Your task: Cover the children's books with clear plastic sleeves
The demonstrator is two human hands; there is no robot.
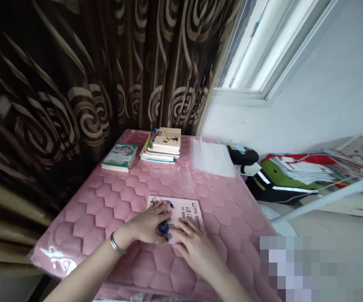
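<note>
Left hand (148, 224) and right hand (197, 251) pressing open-fingered on booklet (189, 212), not clenching; thin, light, floppy; far edge, beyond fingertips, offering hold; books (162, 144) lying farther ahead.

The mat (105, 201) is pink with puffy six-sided shapes all over. The curtain (43, 84) is dark brown with big tan swirls. The booklet (190, 214) is white with a bright blue and red bird. The bag (290, 178) is black and green with a red top.
</note>
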